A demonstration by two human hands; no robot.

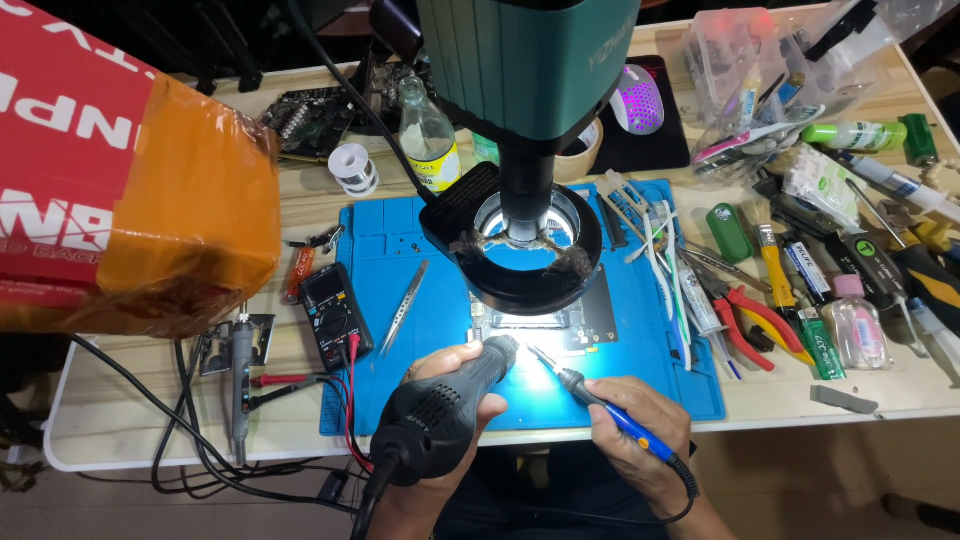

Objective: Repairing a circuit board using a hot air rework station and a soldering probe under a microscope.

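My left hand [447, 373] grips a black hot-air gun [440, 415], its nozzle aimed at a dark circuit board [590, 322] lying on the blue work mat [380, 240]. My right hand [640, 420] holds a blue-handled soldering iron [600, 405] like a pen, with its tip near the brightly lit front edge of the board. A green microscope [530, 70] with a black ring light [520, 250] hangs directly above the board and hides most of it.
A black multimeter [335, 315] with red leads and a pair of tweezers [403, 307] lie left of the board. Pliers, brushes, bottles and tubes crowd the right side. A solder spool [353, 167], a bottle [428, 135] and an orange-taped box [130, 170] are at the back and left.
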